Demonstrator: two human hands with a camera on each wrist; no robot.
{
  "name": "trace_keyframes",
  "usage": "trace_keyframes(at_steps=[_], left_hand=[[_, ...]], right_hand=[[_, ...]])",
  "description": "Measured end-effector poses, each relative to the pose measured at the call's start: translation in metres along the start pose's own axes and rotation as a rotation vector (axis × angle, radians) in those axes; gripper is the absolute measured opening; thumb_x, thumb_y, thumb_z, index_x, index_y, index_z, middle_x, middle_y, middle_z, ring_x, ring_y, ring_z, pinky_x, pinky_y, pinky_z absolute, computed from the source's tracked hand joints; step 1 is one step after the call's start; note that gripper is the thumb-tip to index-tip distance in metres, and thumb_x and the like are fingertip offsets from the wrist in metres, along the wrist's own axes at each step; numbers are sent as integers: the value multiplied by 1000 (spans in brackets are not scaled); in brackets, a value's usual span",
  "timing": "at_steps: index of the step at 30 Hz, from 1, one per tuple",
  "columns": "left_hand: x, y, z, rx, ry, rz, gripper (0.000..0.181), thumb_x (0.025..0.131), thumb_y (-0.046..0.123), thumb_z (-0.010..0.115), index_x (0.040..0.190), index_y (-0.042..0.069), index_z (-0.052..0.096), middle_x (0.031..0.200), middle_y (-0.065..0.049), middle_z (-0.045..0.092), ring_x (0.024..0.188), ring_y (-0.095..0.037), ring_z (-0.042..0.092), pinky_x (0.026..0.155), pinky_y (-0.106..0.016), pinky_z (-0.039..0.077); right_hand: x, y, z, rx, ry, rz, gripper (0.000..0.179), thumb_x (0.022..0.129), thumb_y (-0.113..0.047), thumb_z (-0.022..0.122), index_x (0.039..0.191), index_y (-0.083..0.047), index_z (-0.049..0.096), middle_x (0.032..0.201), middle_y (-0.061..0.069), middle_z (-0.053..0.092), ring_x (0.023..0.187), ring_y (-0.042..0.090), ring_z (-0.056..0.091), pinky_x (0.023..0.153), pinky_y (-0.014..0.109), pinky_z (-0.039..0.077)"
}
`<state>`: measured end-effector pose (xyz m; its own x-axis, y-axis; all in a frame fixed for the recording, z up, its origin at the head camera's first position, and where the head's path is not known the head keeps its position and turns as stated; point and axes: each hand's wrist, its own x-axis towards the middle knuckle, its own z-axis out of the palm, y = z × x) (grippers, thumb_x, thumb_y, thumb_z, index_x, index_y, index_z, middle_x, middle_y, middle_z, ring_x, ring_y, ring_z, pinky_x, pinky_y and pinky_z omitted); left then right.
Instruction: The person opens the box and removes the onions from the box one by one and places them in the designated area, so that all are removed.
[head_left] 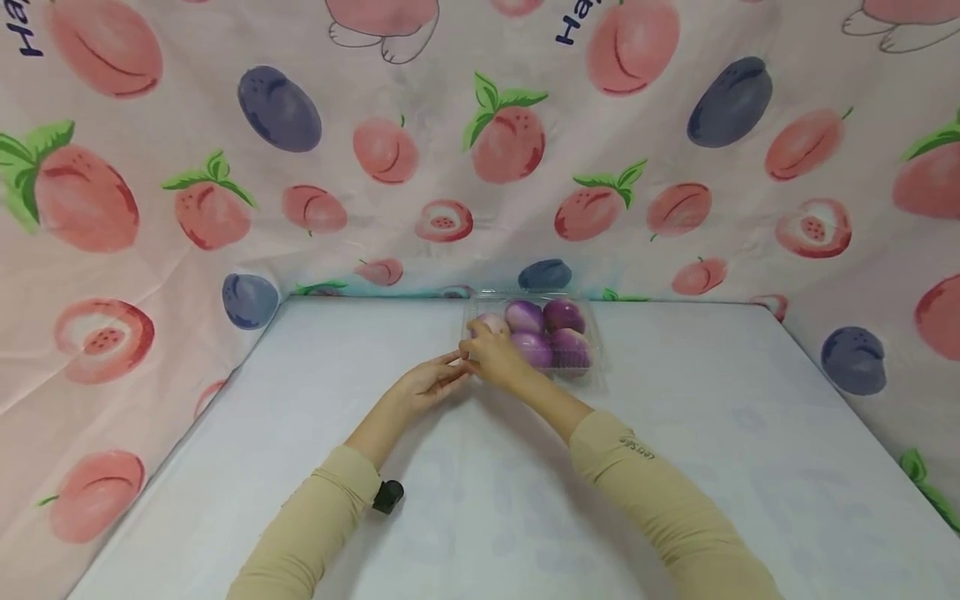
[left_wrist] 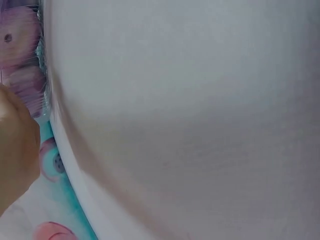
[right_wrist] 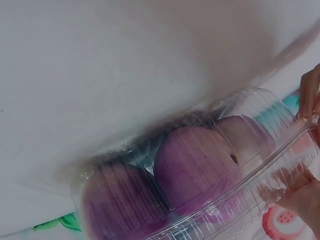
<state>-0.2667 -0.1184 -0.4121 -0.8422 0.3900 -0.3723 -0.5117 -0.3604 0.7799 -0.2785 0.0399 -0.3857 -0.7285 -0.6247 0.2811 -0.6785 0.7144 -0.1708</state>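
Note:
A clear, ridged plastic box (head_left: pixel 596 340) stands at the far side of the table, filled with several round purple-and-white onion-like vegetables (right_wrist: pixel 195 162). At its front left corner my right hand (head_left: pixel 495 354) bends its fingers over the edge and pinches it. My left hand (head_left: pixel 427 385) comes in just below, thumb and fingers meeting on the same corner. In the right wrist view the fingers (right_wrist: pixel 309 97) of the left hand hold the rim, and the right hand (right_wrist: pixel 302 197) shows partly through the plastic. Only part of the left hand (left_wrist: pixel 17 145) appears in the left wrist view, overlapping the box.
A white-covered table (head_left: pixel 315 358) reaches to a fruit-print cloth (head_left: pixel 420 83), which hangs behind it and along both sides. The box sits close to the table's back edge. A small black device (head_left: pixel 387 497) is at the left forearm.

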Motion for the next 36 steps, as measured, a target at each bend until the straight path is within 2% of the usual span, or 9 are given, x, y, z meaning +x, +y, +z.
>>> trace_keyframes(at_steps=[6,10,13,17,21,26,29,31,36], left_hand=[[-2,1,3,-13,63,12,53,97,-8,36,148,-3,21,100,-8,65,82,-9,66,84,-17,52],[0,1,8,3,132,33,53,95,-10,38,146,-5,23,135,-22,48,115,-24,59,99,-24,45],[5,-1,9,55,171,60,52,94,-12,40,144,-8,27,143,-26,39,129,-30,47,105,-30,40],[17,-6,-5,54,169,77,46,91,-11,50,136,-7,43,116,-23,61,105,-24,63,98,-28,48],[11,-2,-2,32,184,46,45,92,-11,48,136,-6,43,85,-8,64,81,-13,64,91,-24,52],[-1,2,13,35,230,20,49,95,-11,41,143,-6,32,116,-19,61,91,-17,65,86,-20,52],[-1,2,12,41,231,27,49,95,-10,40,143,-5,32,140,-24,42,112,-25,58,95,-23,48],[-2,2,11,49,219,31,48,96,-9,40,143,-5,32,137,-23,45,113,-25,57,98,-25,46],[-1,3,11,57,207,42,47,96,-7,40,142,-5,34,102,-9,59,82,-10,61,85,-18,52]], right_hand=[[-2,-6,4,-113,4,3,15,82,-12,71,96,-8,69,128,22,55,120,37,52,97,61,41],[-2,-10,8,-298,24,-40,25,79,-13,73,101,-7,64,117,16,58,103,34,58,88,54,50],[-3,-12,9,-365,43,-61,29,77,-15,74,100,-5,60,106,12,59,91,29,59,80,43,54],[0,-12,4,-301,65,-28,25,80,-10,72,99,-2,57,99,10,59,83,23,59,72,34,52],[3,-11,3,-243,54,-7,12,87,-10,65,96,-3,61,104,9,63,90,25,61,76,37,53],[0,-10,7,-174,43,2,9,87,-12,65,93,-6,66,116,11,63,104,33,59,92,53,48],[-2,-10,6,-113,46,0,9,88,-14,65,94,-7,66,123,13,60,111,35,56,98,61,41],[-4,-9,4,-84,57,-10,10,88,-16,66,94,-7,65,127,15,58,115,37,53,99,62,39],[-10,-3,-5,8,152,-44,8,86,-14,67,90,-7,65,125,17,59,120,34,52,103,54,39]])
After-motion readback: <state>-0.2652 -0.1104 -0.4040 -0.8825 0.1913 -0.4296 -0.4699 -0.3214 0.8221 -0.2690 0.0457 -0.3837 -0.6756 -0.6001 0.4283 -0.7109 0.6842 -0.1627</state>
